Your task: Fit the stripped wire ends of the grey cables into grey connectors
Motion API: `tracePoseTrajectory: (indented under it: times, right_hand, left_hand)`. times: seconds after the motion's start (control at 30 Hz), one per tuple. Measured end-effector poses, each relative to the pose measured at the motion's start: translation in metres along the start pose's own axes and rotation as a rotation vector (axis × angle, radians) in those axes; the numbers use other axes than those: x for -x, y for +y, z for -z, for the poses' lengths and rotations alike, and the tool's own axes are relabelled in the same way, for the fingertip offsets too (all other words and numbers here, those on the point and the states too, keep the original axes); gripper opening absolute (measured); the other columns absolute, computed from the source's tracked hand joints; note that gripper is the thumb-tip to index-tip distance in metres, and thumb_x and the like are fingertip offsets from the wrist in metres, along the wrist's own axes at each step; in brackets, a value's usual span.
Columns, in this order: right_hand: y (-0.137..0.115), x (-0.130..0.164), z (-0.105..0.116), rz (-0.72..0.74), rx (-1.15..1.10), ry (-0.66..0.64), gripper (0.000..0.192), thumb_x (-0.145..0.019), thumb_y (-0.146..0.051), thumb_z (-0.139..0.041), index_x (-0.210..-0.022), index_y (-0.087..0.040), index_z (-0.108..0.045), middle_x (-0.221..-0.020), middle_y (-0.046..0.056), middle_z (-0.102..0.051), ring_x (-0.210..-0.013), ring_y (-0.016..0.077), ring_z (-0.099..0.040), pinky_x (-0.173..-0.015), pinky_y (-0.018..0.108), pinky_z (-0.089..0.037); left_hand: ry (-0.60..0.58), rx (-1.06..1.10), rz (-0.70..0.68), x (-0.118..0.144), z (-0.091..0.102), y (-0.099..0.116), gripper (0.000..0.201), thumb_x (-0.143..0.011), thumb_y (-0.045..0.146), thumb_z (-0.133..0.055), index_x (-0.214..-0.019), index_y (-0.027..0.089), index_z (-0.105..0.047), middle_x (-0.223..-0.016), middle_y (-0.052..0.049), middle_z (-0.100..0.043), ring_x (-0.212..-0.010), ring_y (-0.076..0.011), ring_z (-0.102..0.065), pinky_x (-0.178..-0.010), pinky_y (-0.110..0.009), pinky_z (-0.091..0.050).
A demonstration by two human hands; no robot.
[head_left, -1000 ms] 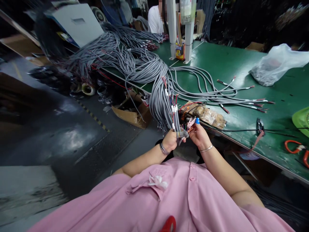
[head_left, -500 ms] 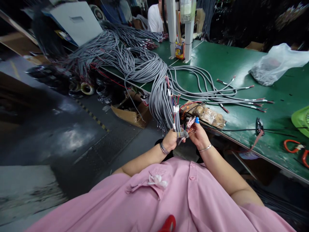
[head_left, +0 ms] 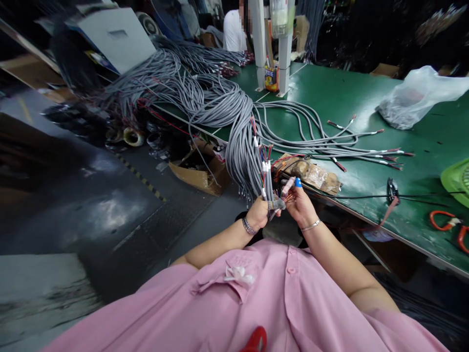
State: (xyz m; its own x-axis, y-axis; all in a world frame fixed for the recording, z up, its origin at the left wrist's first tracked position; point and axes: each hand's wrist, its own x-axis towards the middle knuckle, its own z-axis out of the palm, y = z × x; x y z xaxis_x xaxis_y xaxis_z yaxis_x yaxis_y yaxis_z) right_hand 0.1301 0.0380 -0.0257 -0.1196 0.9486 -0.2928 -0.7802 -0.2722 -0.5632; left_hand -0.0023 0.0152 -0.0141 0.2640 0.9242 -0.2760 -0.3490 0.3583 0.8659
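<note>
1. Just off the near edge of the green table [head_left: 330, 93], the left hand [head_left: 257, 213] is curled into a fist around a bundle of grey cables [head_left: 267, 188], which it grips close to its stripped ends.
2. Held this way, the bundle runs with its long axis nearly upright in the view, leaning slightly left; it rises from the fist and merges with the thick hank of grey cables [head_left: 238, 142] that drapes over the table edge.
3. At the fist, the bundle's short coloured wire ends [head_left: 287, 198] point to the right, towards the other hand.
4. Beside it, the right hand [head_left: 301, 206] has its fingers pressed together, pinching those wire ends; one fingertip wears a blue cap [head_left: 298, 182].
5. Both hands sit close together, almost touching, above the lap of the pink shirt [head_left: 264, 293].
6. Behind the right hand, a brown wrapped packet [head_left: 311, 173] lies at the table edge.
7. Farther out on the table, loose grey cables [head_left: 330, 142] lie with their long axes running left to right and their red-tipped ends pointing right.
8. To the far right lie orange-handled pliers [head_left: 449, 226] and a clear plastic bag [head_left: 417, 98].
9. On the floor to the left sits an open cardboard box [head_left: 200, 173].
</note>
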Motion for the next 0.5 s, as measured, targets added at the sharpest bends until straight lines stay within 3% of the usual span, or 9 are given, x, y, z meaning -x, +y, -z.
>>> tracePoseTrajectory:
  times: [0.27, 0.4, 0.5]
  right_hand:
    - [-0.005, 0.007, 0.001, -0.088, -0.023, -0.043, 0.039, -0.077, -0.057, -0.065, -0.084, -0.019, -0.064, -0.077, 0.002, -0.068, -0.06, 0.0116, -0.058, -0.053, 0.024, -0.047]
    - [-0.006, 0.008, 0.001, 0.019, 0.066, -0.028, 0.027, -0.078, -0.044, -0.07, -0.084, -0.018, -0.066, -0.077, 0.001, -0.068, -0.061, 0.0104, -0.057, -0.055, 0.023, -0.048]
    - [-0.005, 0.009, 0.002, 0.068, 0.122, -0.024, 0.03, -0.078, -0.047, -0.068, -0.083, -0.017, -0.067, -0.073, 0.001, -0.067, -0.059, 0.0103, -0.056, -0.055, 0.024, -0.047]
  left_hand:
    - [0.031, -0.016, -0.045, 0.018, 0.005, -0.002, 0.024, -0.06, 0.03, -0.079, -0.063, 0.011, -0.065, -0.052, -0.003, -0.061, -0.043, -0.0106, -0.054, -0.042, -0.021, -0.037]
    - [0.055, -0.021, -0.076, 0.02, 0.003, -0.002, 0.024, -0.063, 0.033, -0.077, -0.064, 0.011, -0.067, -0.05, -0.004, -0.06, -0.043, -0.0102, -0.053, -0.042, -0.021, -0.035]
    - [0.075, -0.004, -0.075, 0.017, -0.002, 0.0, 0.024, -0.064, 0.033, -0.075, -0.064, 0.01, -0.068, -0.049, -0.004, -0.06, -0.043, -0.01, -0.053, -0.043, -0.021, -0.036]
